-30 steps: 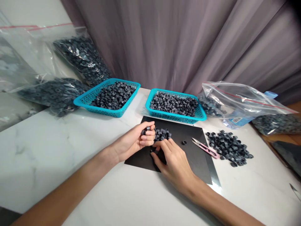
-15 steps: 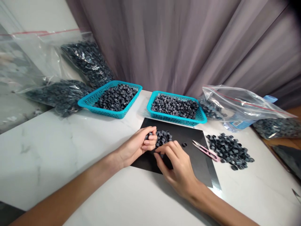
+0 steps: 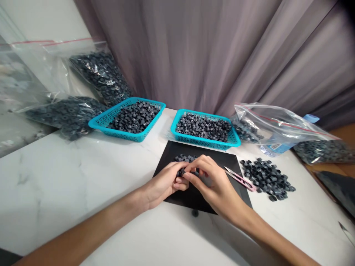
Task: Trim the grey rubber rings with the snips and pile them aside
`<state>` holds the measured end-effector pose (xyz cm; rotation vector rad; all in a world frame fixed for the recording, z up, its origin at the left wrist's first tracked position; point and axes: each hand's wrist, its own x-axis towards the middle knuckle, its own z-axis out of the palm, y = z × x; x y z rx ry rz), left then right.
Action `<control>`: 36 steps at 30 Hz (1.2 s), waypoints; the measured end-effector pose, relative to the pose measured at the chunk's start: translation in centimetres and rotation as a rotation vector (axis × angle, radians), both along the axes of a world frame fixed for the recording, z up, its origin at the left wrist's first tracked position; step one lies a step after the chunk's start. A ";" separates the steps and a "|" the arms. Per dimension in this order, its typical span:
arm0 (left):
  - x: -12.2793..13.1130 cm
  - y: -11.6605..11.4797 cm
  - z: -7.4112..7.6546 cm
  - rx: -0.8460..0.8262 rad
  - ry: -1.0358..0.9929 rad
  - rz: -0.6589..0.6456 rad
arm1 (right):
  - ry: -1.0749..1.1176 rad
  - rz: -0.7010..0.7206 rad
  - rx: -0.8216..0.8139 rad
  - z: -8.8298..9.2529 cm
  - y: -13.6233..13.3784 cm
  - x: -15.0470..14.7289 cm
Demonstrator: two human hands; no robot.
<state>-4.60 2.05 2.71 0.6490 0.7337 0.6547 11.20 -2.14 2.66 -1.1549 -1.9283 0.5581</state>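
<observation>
My left hand [image 3: 163, 181] and my right hand [image 3: 213, 184] meet over a black mat [image 3: 172, 168] on the white marble table. Both pinch small dark grey rubber rings [image 3: 181, 172] between their fingertips. A little heap of the same rings [image 3: 184, 158] lies on the mat just beyond my fingers. One loose ring [image 3: 195, 213] lies on the table just off the mat's near edge.
Two teal baskets [image 3: 101, 123] [image 3: 175, 129] full of grey rings stand behind the mat. Pink snips [image 3: 240, 178] and a loose ring pile [image 3: 266, 177] lie to the right. Clear bags of rings sit at left [image 3: 69, 112] and right [image 3: 277, 127]. A grey curtain hangs behind.
My right hand has lifted off the mat and come up to my left hand, so both now pinch rings together. A ring now lies off the mat's near edge.
</observation>
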 end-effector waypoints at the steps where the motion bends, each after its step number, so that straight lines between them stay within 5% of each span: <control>1: 0.1 0.0 -0.2 -0.018 -0.006 0.005 | -0.026 0.004 0.015 0.0 0.0 0.0; 7: 0.6 -0.4 -1.0 -0.100 -0.031 0.019 | -0.160 -0.042 0.099 -0.4 0.0 -0.5; 13: 0.7 -0.6 -1.1 -0.152 -0.077 0.021 | -0.036 -0.146 0.087 -0.9 -0.1 -0.8; 23: 0.4 -0.6 -1.2 -0.136 -0.105 -0.009 | 0.161 0.129 -0.023 0.9 0.2 0.2; 36: 0.2 -0.7 -1.1 -0.086 -0.067 -0.006 | 0.070 0.045 0.073 0.1 -0.5 0.3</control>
